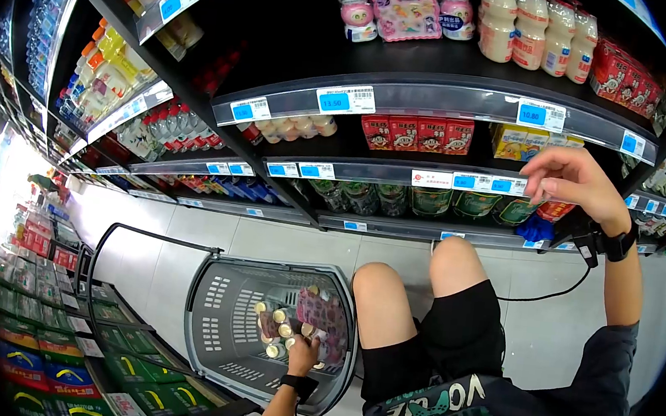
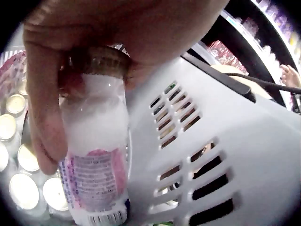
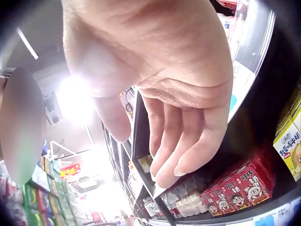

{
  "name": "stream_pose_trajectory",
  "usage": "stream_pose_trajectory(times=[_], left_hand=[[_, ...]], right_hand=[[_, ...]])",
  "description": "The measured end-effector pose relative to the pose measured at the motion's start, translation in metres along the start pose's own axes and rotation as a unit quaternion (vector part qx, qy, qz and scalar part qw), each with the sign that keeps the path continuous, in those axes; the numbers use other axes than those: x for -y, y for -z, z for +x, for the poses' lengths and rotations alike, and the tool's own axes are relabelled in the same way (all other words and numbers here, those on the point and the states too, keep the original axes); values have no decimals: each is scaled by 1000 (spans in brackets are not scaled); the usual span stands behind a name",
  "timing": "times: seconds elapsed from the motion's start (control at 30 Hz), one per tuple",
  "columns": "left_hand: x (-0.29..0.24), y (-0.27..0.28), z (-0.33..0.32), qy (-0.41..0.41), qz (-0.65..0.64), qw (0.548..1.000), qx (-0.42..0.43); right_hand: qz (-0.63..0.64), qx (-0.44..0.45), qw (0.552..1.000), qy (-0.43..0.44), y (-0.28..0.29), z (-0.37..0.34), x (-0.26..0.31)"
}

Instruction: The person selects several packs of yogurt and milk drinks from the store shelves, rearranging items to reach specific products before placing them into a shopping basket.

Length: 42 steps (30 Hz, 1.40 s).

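Observation:
In the head view my left hand (image 1: 303, 356) reaches down into the grey basket (image 1: 341, 289). The left wrist view shows that hand (image 2: 51, 94) gripping a white bottle (image 2: 96, 141) with a pink label around its dark cap, beside the basket's slotted wall (image 2: 263, 155). Several bottles with pale caps (image 2: 24, 190) stand in the basket, and a pink patterned pack (image 1: 321, 310) lies next to them. My right hand (image 1: 572, 183) hangs in the air before the lower shelf, fingers loosely bent and holding nothing; the right wrist view shows its bare palm (image 3: 164, 84).
Shelves with price rails (image 1: 440, 98) run across the front, bearing red boxes (image 1: 416, 134), yellow boxes (image 1: 520, 142) and milk-drink bottles (image 1: 526, 34). Green and red packs (image 1: 133, 365) are stacked at lower left. The basket's handle (image 1: 93, 265) leans left; a black cable (image 1: 553, 295) hangs by the right wrist.

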<state>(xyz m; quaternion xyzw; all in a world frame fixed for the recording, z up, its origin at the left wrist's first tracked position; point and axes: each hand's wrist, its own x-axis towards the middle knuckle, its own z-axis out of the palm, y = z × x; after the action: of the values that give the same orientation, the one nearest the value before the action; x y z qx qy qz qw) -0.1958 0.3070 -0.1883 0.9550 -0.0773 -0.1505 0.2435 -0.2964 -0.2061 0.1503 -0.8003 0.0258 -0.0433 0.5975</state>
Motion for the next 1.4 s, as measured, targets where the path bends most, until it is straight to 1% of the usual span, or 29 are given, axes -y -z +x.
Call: stream_pose_trajectory(times=[0.03,0.07,0.13,0.17,0.23,0.27,0.3,0.33,0.4,0.43,0.5,0.53,0.6,0.63,0.73,0.77,0.83,0.87,0.93,0.97,1.0,1.03,1.07,1.13,1.17,1.2,1.3,1.37,1.4], left_hand=[[-2,-3,0,14,-1,1000,-24],[-10,0,-2,38,-38,998,-32],[-7,-11,-2,36,-14,996,-80],[-10,-12,-5,27,-45,996,-77],[-1,-29,-5,12,-23,999,-40],[-4,-34,-5,8,-30,999,-20],[-8,-39,-4,2,19,1000,2],[-7,-43,-4,-9,14,1000,23],[-7,-51,0,6,43,997,69],[-6,-53,3,6,44,997,70],[-1,-59,10,-34,105,984,137],[8,-65,17,-33,105,984,137],[27,-77,26,-99,127,971,174],[28,-75,25,-97,129,972,173],[1,-49,20,-2,86,972,219],[-12,-39,19,-2,89,972,219],[-34,-26,17,129,62,951,274],[-26,-31,19,130,63,951,273],[6,-48,24,98,32,961,257],[16,-54,24,100,33,961,254],[24,-60,25,94,11,972,217],[26,-64,25,87,-11,980,179],[13,-56,18,87,-9,981,175],[-16,-44,5,42,17,985,166],[-6,-55,8,-9,94,982,164],[5,-70,3,31,89,985,147],[15,-78,-2,30,135,977,161],[2,-64,4,23,186,953,239],[-6,-56,12,-36,206,930,302]], right_hand=[[9,2,1000,1,-1,-2,-3],[11,2,1000,4,-2,-3,-4],[16,12,1000,-4,-6,-5,-4],[27,17,999,-10,-6,-5,-8],[23,19,999,-13,-4,-4,-15],[15,15,1000,-18,-4,-4,-18],[18,15,1000,-15,-3,-3,-21],[18,18,1000,-15,-2,-3,-23],[12,19,1000,1,0,-4,-27],[12,19,1000,0,1,-5,-26],[20,14,999,-47,2,-9,-25],[21,15,999,-47,2,-9,-26],[22,20,998,-49,3,-9,-31],[24,22,998,-47,2,-9,-33],[36,28,998,-34,2,-7,-38],[39,28,998,-32,2,-7,-41],[43,29,998,-30,2,-7,-45],[49,31,998,-31,1,-6,-47],[59,36,997,-30,0,-5,-50],[67,37,997,-32,-1,-5,-52],[76,38,996,-33,-1,-6,-53],[78,38,996,-31,-1,-7,-54],[78,40,996,-36,-2,-7,-53],[76,38,995,-43,0,-9,-50],[72,35,996,-38,1,-10,-51],[69,33,996,-37,2,-12,-53],[68,22,996,-50,6,-15,-59],[72,24,996,-54,5,-14,-64],[74,24,995,-54,3,-12,-66]])
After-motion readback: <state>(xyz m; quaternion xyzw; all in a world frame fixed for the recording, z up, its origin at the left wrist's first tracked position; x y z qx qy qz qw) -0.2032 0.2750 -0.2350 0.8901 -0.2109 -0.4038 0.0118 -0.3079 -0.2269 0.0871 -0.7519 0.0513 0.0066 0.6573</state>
